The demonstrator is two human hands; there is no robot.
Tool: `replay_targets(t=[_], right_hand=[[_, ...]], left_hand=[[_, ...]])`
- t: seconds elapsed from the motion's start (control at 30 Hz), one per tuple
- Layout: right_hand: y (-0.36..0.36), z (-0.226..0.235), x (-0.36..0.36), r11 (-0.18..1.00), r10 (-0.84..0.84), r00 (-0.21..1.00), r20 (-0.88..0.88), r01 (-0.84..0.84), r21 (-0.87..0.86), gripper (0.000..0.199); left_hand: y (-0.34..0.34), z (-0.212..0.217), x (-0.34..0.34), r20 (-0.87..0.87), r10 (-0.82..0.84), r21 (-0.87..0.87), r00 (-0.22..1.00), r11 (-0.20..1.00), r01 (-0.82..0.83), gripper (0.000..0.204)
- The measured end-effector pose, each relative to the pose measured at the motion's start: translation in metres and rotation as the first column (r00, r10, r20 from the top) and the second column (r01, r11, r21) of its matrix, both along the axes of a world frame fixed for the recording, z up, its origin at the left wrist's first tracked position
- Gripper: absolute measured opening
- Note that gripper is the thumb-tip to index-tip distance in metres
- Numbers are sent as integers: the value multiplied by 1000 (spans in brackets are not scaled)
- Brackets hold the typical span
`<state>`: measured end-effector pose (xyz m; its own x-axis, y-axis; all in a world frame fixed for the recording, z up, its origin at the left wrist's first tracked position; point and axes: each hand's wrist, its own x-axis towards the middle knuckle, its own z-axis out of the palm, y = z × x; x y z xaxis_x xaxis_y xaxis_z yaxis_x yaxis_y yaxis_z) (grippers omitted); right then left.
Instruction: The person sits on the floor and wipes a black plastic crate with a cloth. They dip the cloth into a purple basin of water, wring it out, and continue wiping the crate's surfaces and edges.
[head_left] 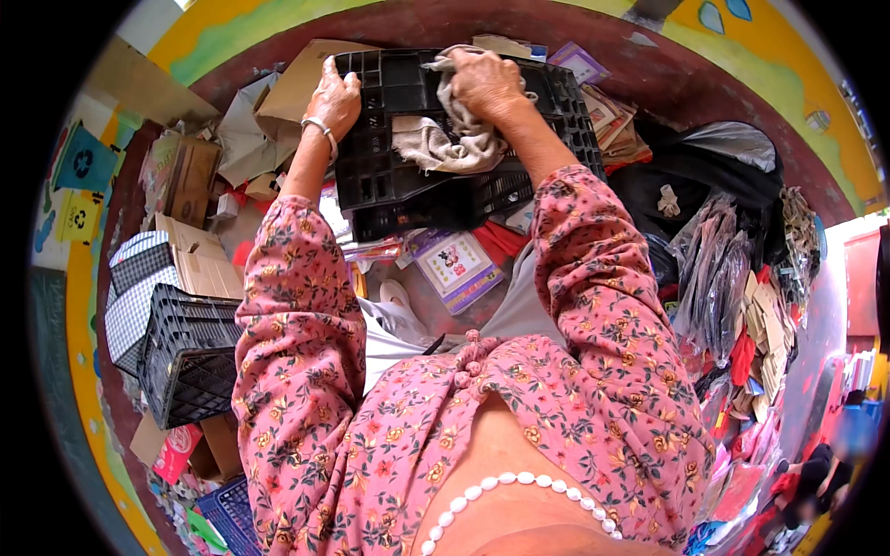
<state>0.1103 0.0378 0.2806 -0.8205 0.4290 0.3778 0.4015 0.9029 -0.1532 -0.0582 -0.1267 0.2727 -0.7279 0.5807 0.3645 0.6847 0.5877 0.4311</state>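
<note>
A black plastic crate (389,176) is held up in front of me, tilted, with its slotted side facing me. My left hand (336,100) grips the crate's upper left corner, its fingers closed around the edge. Near the crate's top edge my right hand (484,85) is closed on a grey-beige rag (450,144). The rag's loose end hangs down across the crate's surface. Below the crate, a purple-bordered picture box (454,269) lies on the floor near my foot (394,293).
Another black crate (190,352) stands at my left beside a checked cloth (139,278) and flattened cardboard (199,259). Cardboard boxes (190,176) lean along the far left wall. On the right are a big black bag (714,176), clear plastic wrap (714,269) and heaped scraps.
</note>
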Motion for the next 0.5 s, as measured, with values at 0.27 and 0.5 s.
replay_targets(t=[0.27,0.5], right_hand=[[27,-3,-7,897,90,683,-725,-372,-239,36],[-46,-8,-74,983,173,856,-488,-178,36,23]], left_hand=[[7,-2,1,-20,-34,114,999,993,36,58],[1,2,-10,-97,-84,55,992,994,90,53]])
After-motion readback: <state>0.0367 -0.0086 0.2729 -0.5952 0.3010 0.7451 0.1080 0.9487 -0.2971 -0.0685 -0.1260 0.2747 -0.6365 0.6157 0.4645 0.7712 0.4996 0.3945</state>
